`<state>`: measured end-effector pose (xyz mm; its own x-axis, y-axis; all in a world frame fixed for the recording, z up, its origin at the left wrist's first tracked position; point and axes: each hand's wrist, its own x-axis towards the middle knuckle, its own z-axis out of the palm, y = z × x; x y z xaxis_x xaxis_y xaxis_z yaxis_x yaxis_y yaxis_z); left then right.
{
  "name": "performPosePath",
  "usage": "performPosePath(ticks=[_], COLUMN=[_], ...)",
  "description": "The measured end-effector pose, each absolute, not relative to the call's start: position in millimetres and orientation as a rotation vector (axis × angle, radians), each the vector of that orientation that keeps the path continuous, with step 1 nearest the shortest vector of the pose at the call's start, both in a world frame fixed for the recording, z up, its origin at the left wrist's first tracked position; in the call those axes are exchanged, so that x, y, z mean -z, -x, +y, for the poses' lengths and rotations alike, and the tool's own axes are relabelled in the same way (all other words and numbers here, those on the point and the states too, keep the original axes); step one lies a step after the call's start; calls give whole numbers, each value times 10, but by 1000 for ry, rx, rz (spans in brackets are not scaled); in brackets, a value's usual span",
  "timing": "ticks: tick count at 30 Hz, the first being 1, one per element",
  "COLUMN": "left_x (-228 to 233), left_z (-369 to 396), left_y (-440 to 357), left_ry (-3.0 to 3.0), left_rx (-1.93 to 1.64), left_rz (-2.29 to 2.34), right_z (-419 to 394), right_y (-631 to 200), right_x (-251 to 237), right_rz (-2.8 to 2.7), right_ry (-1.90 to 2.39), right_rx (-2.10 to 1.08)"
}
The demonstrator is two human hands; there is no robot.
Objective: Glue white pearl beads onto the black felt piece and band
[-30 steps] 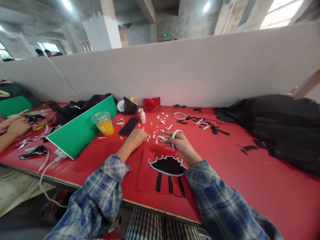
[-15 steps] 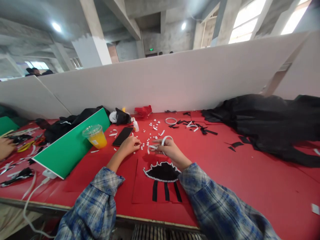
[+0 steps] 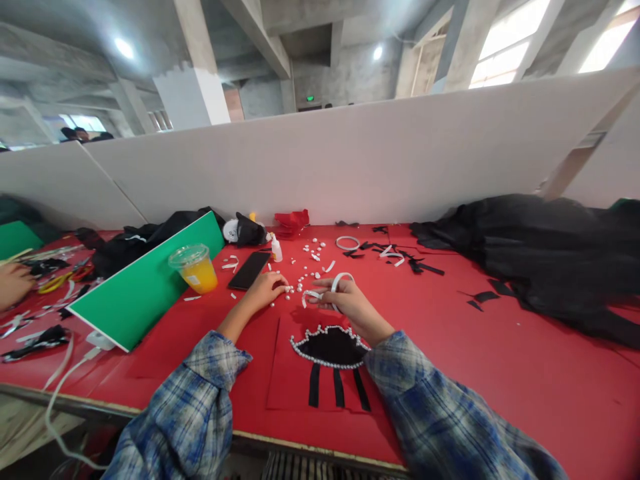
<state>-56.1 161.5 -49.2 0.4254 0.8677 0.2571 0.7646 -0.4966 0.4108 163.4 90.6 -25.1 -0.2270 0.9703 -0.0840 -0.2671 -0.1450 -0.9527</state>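
Note:
My right hand (image 3: 350,303) holds a curled white strip (image 3: 336,280) just above the red table (image 3: 500,373). My left hand (image 3: 265,289) rests on the table with its fingertips pinched at small white beads (image 3: 293,289) scattered there. Close in front of me lies a red sheet (image 3: 290,380) bearing a black shape edged with white beads (image 3: 330,347) and three black stripes below it. Both forearms wear blue plaid sleeves.
A green board (image 3: 145,287), a cup of orange drink (image 3: 196,268), a black phone (image 3: 249,270) and a small glue bottle (image 3: 276,250) lie to the left. Black cloth (image 3: 545,253) covers the right. A white ring (image 3: 347,243) and black scraps lie behind. Another person's hand (image 3: 13,283) works at far left.
The view has swung a little; my hands stay near the beads. My left fingertips have drawn closer to the beads beside the white strip.

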Motion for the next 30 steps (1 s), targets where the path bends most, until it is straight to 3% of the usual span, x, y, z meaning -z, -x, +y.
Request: performPosePath(ticks=[12,30], left_x=[429,314], left_z=[1590,1337], left_y=[539,200], left_ry=[-2326,-1967], left_rx=[-875,-1049], left_rz=[1452,1049], right_z=[896,889], right_y=[-1634,-1623], right_x=[239,237], right_rz=[-1070,-1073], right_ry=[1027,1036], right_rx=[-1573,-1531])
